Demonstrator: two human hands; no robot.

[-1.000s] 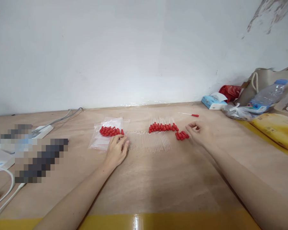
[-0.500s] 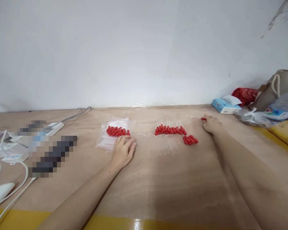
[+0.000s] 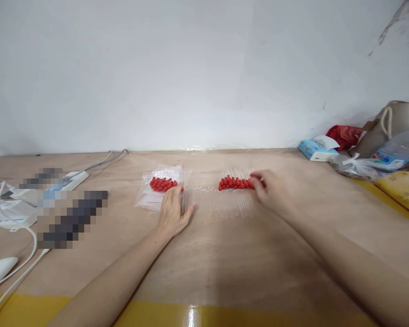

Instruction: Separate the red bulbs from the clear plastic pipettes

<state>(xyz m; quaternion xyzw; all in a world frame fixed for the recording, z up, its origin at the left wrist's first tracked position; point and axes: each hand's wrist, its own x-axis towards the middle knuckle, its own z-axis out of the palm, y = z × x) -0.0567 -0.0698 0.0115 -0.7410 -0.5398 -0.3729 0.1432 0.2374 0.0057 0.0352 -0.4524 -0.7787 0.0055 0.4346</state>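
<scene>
My left hand (image 3: pixel 173 213) rests at the left end of a row of clear thin glass tubes (image 3: pixel 221 202), thumb apart from the other fingers, holding nothing visible. Its fingertips reach the edge of a pile of red rubber bulbs (image 3: pixel 162 184) lying on clear plastic bags (image 3: pixel 148 200). My right hand (image 3: pixel 271 188), smeared by motion, pinches a dropper with a red bulb at the right end of a row of red-bulbed droppers (image 3: pixel 235 182). The stems of those droppers point towards the wall.
A blue tissue box (image 3: pixel 316 150), a knotted plastic bag (image 3: pixel 352 165) and a yellow package (image 3: pixel 404 188) lie at the right. White cables (image 3: pixel 34 259), a power strip (image 3: pixel 75 179) and a white mouse-like object (image 3: pixel 0 272) are at the left. A wall (image 3: pixel 204 77) stands behind.
My right hand has moved left with the dropper, to the right end of the dropper row. It now hides the small group of loose red bulbs. My left thumb has spread outward slightly.
</scene>
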